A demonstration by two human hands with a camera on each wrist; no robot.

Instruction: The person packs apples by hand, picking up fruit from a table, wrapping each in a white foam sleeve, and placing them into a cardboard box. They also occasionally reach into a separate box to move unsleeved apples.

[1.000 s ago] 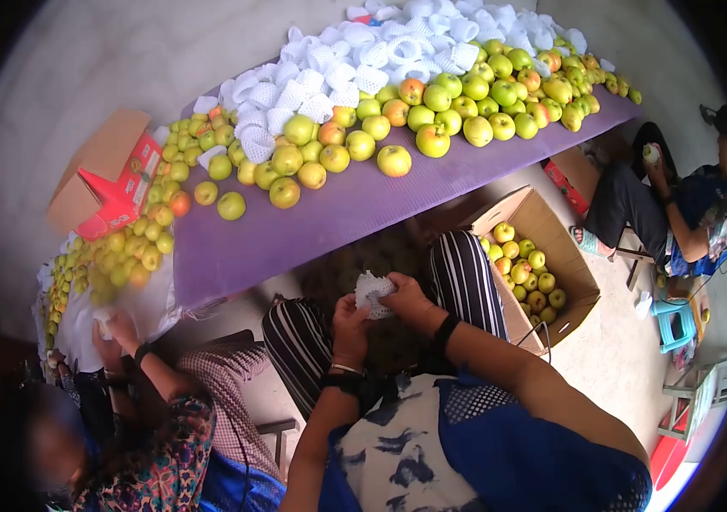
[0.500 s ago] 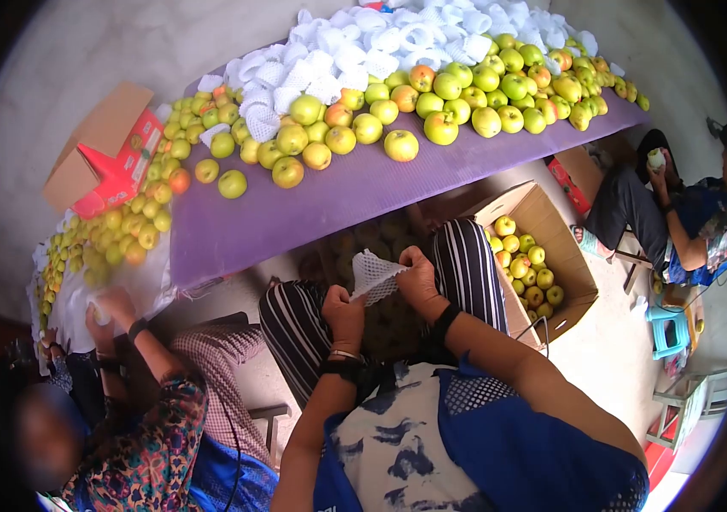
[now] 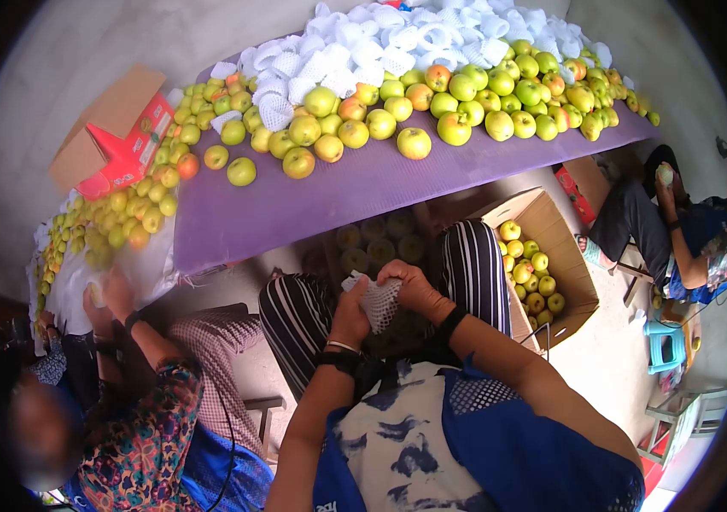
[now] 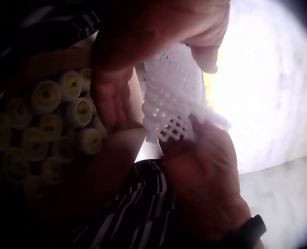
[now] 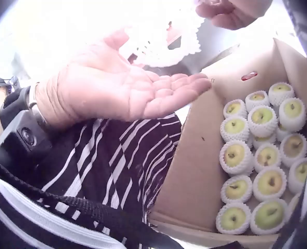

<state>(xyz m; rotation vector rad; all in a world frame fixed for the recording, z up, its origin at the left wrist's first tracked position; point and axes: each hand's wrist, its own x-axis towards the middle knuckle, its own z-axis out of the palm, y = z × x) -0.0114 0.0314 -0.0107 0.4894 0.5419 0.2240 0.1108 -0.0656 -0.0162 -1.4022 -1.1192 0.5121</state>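
A white foam fruit net [image 3: 378, 305] stretches between the two hands, above the lap. The left hand [image 3: 350, 314] holds its left side, thumb against the mesh; in the right wrist view the left palm [image 5: 127, 96] faces up with fingers fairly straight. On the other side, the right hand [image 3: 414, 290] grips the net's upper edge with curled fingers. From the left wrist, the mesh [image 4: 171, 96] hangs loose between both hands, and no apple shows in it. Below stands a carton [image 5: 179, 171] holding several apples in foam nets [image 5: 270, 181].
Ahead, a purple-topped table [image 3: 321, 200] bears loose apples [image 3: 453, 128] and a heap of foam nets [image 3: 363, 51]. An open carton of bare apples [image 3: 534, 277] stands at the right knee. People sit at left [image 3: 137, 427] and far right [image 3: 700, 230], each handling an apple.
The net was drawn out wide between the hands half a second ago and now hangs lower, more bunched. The hands have come closer together. The head view has shifted slightly.
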